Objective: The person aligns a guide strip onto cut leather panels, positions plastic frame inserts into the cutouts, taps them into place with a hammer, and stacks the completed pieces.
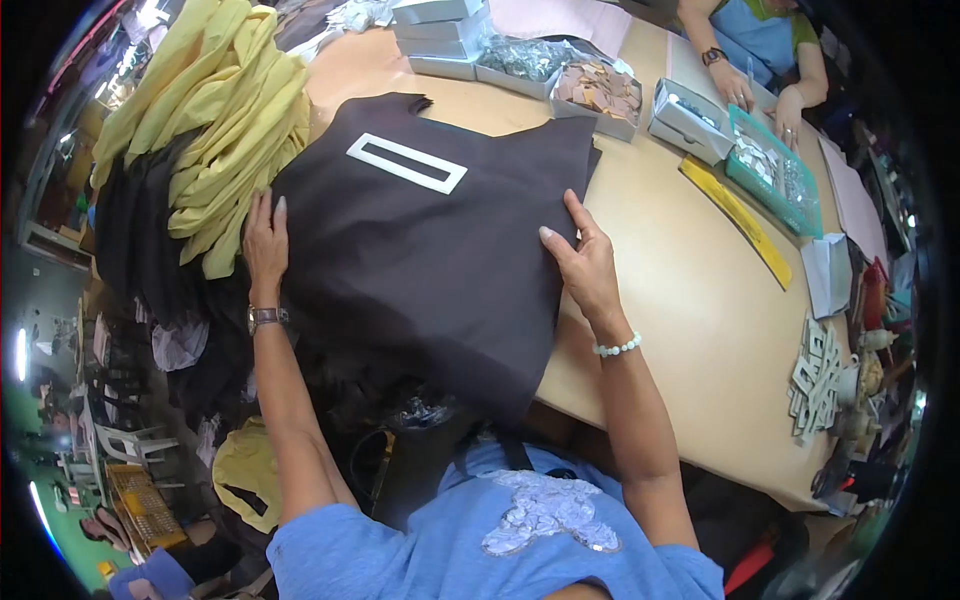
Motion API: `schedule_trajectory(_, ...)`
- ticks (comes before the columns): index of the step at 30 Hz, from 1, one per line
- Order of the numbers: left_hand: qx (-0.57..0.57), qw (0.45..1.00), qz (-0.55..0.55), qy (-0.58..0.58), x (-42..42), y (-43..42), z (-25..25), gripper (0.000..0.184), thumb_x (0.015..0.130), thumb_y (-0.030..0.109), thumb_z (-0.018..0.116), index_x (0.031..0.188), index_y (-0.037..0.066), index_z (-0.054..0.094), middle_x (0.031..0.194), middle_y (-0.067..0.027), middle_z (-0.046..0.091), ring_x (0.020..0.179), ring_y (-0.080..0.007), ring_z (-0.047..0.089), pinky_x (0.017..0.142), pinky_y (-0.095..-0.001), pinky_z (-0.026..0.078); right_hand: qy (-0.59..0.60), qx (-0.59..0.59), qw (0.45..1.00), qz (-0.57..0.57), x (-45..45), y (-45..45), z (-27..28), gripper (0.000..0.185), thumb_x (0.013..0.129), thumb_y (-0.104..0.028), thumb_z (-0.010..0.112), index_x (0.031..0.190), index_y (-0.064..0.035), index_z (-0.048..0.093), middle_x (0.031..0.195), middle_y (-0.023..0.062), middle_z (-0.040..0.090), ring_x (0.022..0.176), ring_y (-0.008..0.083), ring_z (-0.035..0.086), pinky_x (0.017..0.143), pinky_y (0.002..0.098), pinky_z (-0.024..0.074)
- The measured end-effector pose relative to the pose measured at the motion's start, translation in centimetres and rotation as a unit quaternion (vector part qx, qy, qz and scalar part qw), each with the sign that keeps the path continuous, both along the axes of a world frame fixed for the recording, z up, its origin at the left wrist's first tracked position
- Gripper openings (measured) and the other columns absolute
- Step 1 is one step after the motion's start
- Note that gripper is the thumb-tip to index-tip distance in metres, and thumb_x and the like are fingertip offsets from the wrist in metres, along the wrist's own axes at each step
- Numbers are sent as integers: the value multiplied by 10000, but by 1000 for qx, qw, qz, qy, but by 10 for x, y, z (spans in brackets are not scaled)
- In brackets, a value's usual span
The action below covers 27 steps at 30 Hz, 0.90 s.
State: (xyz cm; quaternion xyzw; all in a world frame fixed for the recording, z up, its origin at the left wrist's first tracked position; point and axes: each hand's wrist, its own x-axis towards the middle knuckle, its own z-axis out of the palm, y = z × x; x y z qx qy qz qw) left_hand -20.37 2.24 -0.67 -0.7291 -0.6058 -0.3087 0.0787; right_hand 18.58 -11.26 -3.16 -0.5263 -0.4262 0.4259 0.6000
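Observation:
A dark garment piece with a curved neckline lies spread over the table edge, its lower part hanging down in front of me. On its upper part sits a white rectangular frame with a long slot. My left hand holds the garment's left edge, beside a heap of yellow fabric. At the opposite edge, my right hand grips the cloth with thumb on top and fingers along the side. Parts of the fingers on both hands are hidden.
Stacked white boxes, a box of brown pieces and a green basket stand toward the back. A yellow curved strip lies right. White frames are piled at far right. Another person's hands are across the table.

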Motion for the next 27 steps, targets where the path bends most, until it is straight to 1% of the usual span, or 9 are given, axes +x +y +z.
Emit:
schedule_trajectory(6, 33, 993, -101, -54, 88, 7, 41, 475, 913, 315, 515, 1215, -52, 507, 1272, -242, 486, 1191, -376, 450, 993, -381, 365, 20, -6, 1000, 3, -1, -2, 2, 642, 815, -93, 626, 1330, 135, 318, 1358, 258, 394, 1256, 262, 413, 1035, 298, 335)
schedule_trajectory(11, -86, 985, -142, 53, 171, 27, 24, 686, 858, 573, 443, 1333, 78, 434, 1385, -191, 399, 1304, -377, 317, 1045, -572, 223, 21, 19, 999, 23, 2, -2, 0, 641, 837, -87, 604, 1358, 108, 288, 1353, 262, 393, 1252, 266, 417, 1027, 308, 346)
schedule_trajectory(14, -164, 967, -100, 169, 185, 34, 8, 719, 836, 598, 453, 1317, 64, 456, 1378, -192, 408, 1312, -370, 308, 1061, -564, 190, 24, 5, 999, -23, 3, -2, 3, 650, 861, -86, 567, 1400, 58, 235, 1343, 260, 400, 1174, 236, 482, 946, 304, 423)
schedule_trajectory(15, -179, 965, -107, 159, 183, 39, 9, 745, 814, 621, 463, 1295, 53, 483, 1367, -192, 423, 1314, -368, 307, 1068, -570, 158, 61, -17, 997, -37, 4, -5, 11, 586, 892, -71, 503, 1406, 26, 239, 1284, 220, 461, 956, 177, 574, 784, 276, 486)
schedule_trajectory(18, -146, 974, -100, 139, 181, 38, 4, 739, 804, 614, 485, 1275, 46, 506, 1358, -196, 433, 1311, -368, 311, 1069, -565, 161, 75, 11, 994, -77, 15, -3, 9, 510, 913, -55, 451, 1380, 35, 267, 1214, 171, 508, 745, 127, 570, 641, 261, 480)
schedule_trajectory(19, -145, 975, -104, 130, 181, 38, 6, 737, 799, 605, 502, 1273, 42, 508, 1353, -200, 437, 1307, -371, 318, 1072, -561, 159, 47, 15, 992, -116, 16, -3, 10, 381, 903, -23, 445, 1281, 23, 429, 1150, 123, 545, 679, 133, 575, 632, 266, 483)
schedule_trajectory(22, -123, 979, -105, 123, 181, 35, 7, 724, 799, 592, 516, 1253, 29, 525, 1327, -206, 465, 1297, -378, 333, 1072, -559, 159, -210, 50, 962, -166, 29, 0, 2, 270, 877, -19, 482, 1129, 4, 576, 1128, 102, 563, 697, 129, 580, 648, 264, 484)
schedule_trajectory(23, -122, 980, -111, 114, 181, 34, 6, 728, 795, 596, 520, 1246, 25, 531, 1318, -207, 474, 1292, -381, 339, 1071, -559, 160, -207, 48, 956, -204, 28, 1, 1, 157, 831, -54, 567, 949, -24, 666, 1064, 93, 582, 703, 168, 585, 674, 287, 488)
schedule_trajectory(27, -115, 981, -124, 97, 179, 34, 5, 751, 773, 618, 536, 1222, 16, 550, 1290, -209, 500, 1277, -391, 357, 1068, -564, 164, -392, 79, 895, -198, 29, 0, -4, 111, 761, -117, 657, 849, -52, 677, 942, 88, 586, 707, 229, 574, 670, 331, 480)
